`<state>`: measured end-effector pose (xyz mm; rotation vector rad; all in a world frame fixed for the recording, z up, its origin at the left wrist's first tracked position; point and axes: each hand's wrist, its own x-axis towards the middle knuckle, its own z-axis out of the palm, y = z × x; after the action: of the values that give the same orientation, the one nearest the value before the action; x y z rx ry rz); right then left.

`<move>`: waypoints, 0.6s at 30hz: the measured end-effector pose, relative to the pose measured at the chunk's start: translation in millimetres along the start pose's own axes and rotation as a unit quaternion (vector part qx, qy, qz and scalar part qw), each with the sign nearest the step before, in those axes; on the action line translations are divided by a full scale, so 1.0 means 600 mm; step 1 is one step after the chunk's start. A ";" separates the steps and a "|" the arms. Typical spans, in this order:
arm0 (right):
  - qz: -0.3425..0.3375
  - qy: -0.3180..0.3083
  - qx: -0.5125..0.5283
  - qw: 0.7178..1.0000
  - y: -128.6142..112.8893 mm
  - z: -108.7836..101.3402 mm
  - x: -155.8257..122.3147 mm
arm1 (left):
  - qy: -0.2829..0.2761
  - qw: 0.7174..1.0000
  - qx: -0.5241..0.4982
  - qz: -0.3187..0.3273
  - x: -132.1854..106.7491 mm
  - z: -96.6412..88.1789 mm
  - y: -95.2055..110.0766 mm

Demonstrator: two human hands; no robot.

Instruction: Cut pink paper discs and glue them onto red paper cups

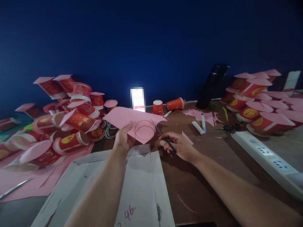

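Note:
My left hand [123, 140] pinches the lower edge of a pink paper sheet [129, 119] and holds it up above the table. A circle is drawn on the sheet [145, 130]. My right hand [181, 145] grips dark scissors [163, 137], whose open blades point up and left and meet the paper's right edge beside the drawn circle. A small pink paper scrap [187, 138] lies just behind my right hand.
Heaps of red paper cups with pink paper lids lie at the left [71, 123] and right [258, 101]. A white power strip [267, 157], a glue stick [198, 128], a pen [203, 123], flattened cardboard [142, 186], a dark bottle [211, 86] and a metal tool [16, 187] surround my hands.

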<state>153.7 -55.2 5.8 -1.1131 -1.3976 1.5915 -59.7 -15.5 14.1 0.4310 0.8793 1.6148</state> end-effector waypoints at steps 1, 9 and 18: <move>0.000 -0.001 -0.001 1.000 0.001 0.000 0.000 | -0.002 1.000 0.001 -0.003 0.001 -0.002 0.000; -0.004 -0.013 -0.011 1.000 0.005 -0.001 0.002 | -0.009 1.000 0.017 -0.008 0.012 -0.016 -0.002; -0.011 -0.015 -0.023 1.000 0.008 -0.001 0.004 | -0.005 0.999 0.030 -0.015 0.014 -0.019 0.000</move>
<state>153.6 -53.4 0.9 -1.1015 -1.4677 1.5726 -69.8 -11.1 5.1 0.4661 0.9250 1.5597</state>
